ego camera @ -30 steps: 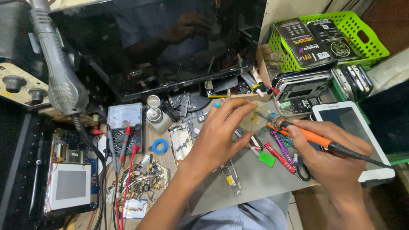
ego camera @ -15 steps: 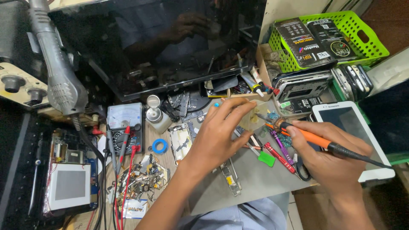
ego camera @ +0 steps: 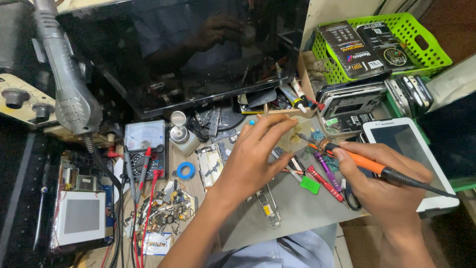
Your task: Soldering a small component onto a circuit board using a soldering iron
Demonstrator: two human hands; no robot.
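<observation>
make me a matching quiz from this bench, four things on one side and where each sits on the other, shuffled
Things:
1. soldering iron
2. green basket
3. blue tape ring
4. white tablet

Places:
A. top right corner, holding dark boxes
B. on the bench left of the left hand
C. held in the right hand
D. under the right hand, screen up

Pairs: 1-C, 2-A, 3-B, 4-D

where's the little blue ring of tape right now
In the head view the blue tape ring lies left of the left hand, between the multimeter and a bare phone frame.
</observation>
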